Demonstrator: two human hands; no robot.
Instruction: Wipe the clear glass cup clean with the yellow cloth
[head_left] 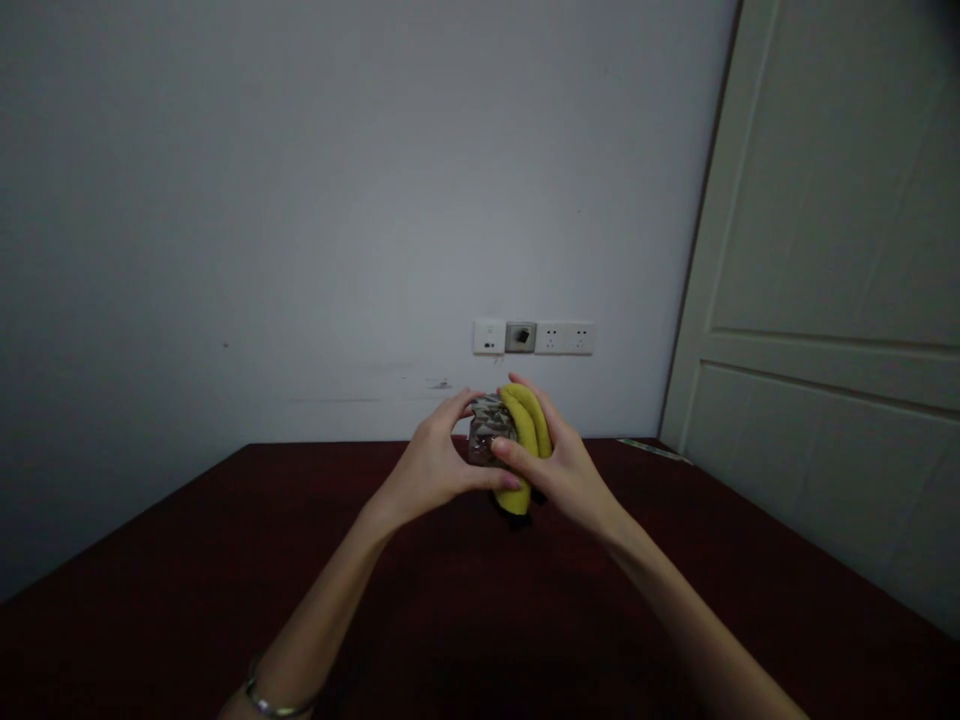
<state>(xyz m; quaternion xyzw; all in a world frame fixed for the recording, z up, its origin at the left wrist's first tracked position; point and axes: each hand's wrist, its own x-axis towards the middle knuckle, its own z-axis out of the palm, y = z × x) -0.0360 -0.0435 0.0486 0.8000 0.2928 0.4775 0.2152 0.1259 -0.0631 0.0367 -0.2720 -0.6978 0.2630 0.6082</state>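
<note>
1. Two things sit between your hands: yellow bananas (pixel 526 430) and a crinkled clear packet (pixel 489 430), held together above the dark red table (pixel 187 540).
2. Your left hand (pixel 431 465) is closed around the packet, fingers curled firmly.
3. Your right hand (pixel 566 475) is closed around the bananas.

The left hand (pixel 433 465) and right hand (pixel 559 470) are close together around the bananas (pixel 525 430) and a shiny packet (pixel 491 428), so nothing can pass between them there. A hand can move left or right over the red bench (pixel 150 540). At the back, the white wall (pixel 225 200) blocks the way. On the right, a door (pixel 825 250) blocks it too.
</note>
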